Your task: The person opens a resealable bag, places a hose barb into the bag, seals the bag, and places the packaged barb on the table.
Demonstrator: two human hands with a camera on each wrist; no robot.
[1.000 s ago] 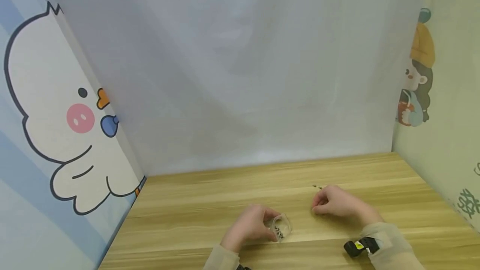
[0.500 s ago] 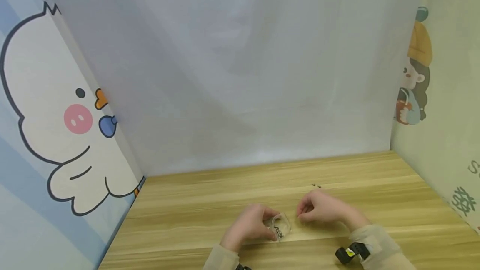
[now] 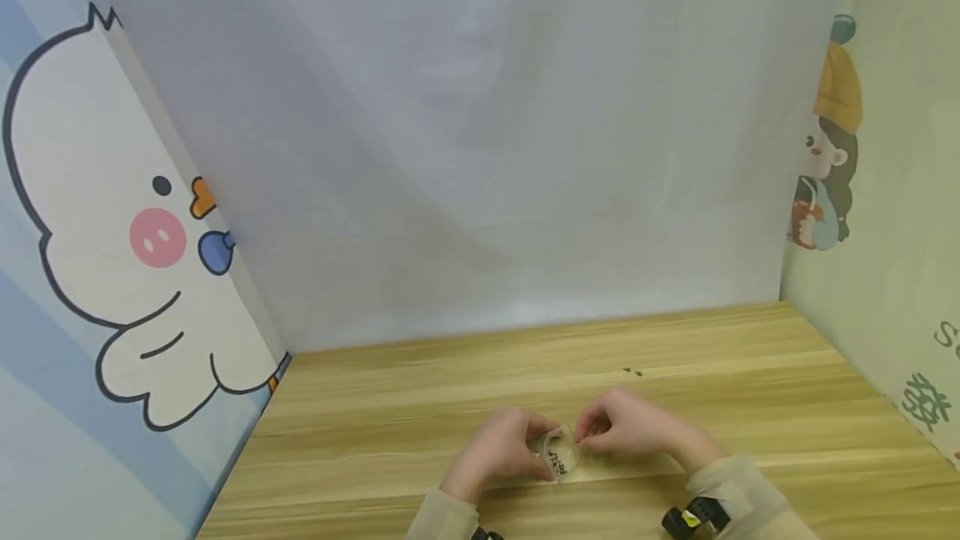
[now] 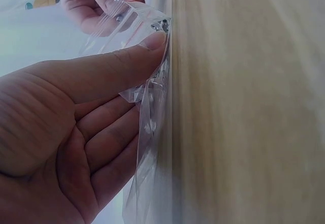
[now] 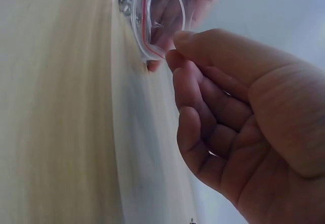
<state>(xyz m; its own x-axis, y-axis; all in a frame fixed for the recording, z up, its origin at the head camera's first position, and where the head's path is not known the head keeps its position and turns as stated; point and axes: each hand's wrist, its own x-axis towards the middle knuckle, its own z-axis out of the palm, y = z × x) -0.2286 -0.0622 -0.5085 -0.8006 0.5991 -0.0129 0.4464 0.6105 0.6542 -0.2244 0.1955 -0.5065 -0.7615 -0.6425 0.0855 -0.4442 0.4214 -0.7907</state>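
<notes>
My left hand [image 3: 498, 448] holds a clear zip-lock bag [image 5: 134, 26], its thumb pressed on the plastic in the left wrist view. The bag's mouth gapes toward my right hand, and a red line runs along the seal. Several small screws [image 5: 123, 1] are gathered low in the bag. My right hand [image 3: 630, 423] is at the mouth, fingers curled and thumb tip close over the index fingertip, right at the rim. Nothing shows between those fingertips. A single screw [image 5: 156, 25] appears inside the mouth beside them.
On the wooden tabletop [image 3: 390, 415], two tiny dark screws [image 3: 638, 373] lie beyond my right hand. A white curtain [image 3: 465, 190] closes off the back. Cartoon-printed panels flank the table, a white bird [image 3: 97, 173] on the left one.
My right hand has moved left and slightly nearer, from beside the two loose screws to the bag's mouth. My left hand and the bag have stayed in place.
</notes>
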